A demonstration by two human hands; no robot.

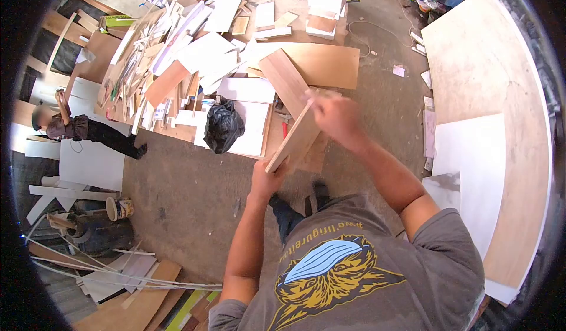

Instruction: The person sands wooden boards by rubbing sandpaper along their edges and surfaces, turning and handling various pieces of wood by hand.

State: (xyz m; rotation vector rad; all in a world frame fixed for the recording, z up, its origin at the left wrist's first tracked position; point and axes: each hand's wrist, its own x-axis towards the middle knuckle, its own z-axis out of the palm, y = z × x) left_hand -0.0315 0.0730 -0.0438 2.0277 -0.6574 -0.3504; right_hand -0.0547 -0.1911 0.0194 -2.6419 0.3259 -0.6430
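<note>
A light wooden board (299, 137) is tilted on edge in front of my body. My left hand (268, 177) is wrapped round its lower end. At the board's upper end is my right hand (337, 117), blurred by motion; its fingers are smeared, and whatever they may hold cannot be made out. Another brown board (285, 77) lies behind, on the cluttered worktable. Close to the held board, a tool with a red handle (285, 130) rests partly hidden, and a black plastic bag (224, 127) sits to its left.
Wood offcuts (194, 53) cover the worktable. Another person (73, 127) stands at the far left. Large panels (471, 83) lean along the right side. A bucket (119, 209) and a cable (377, 27) are on the floor.
</note>
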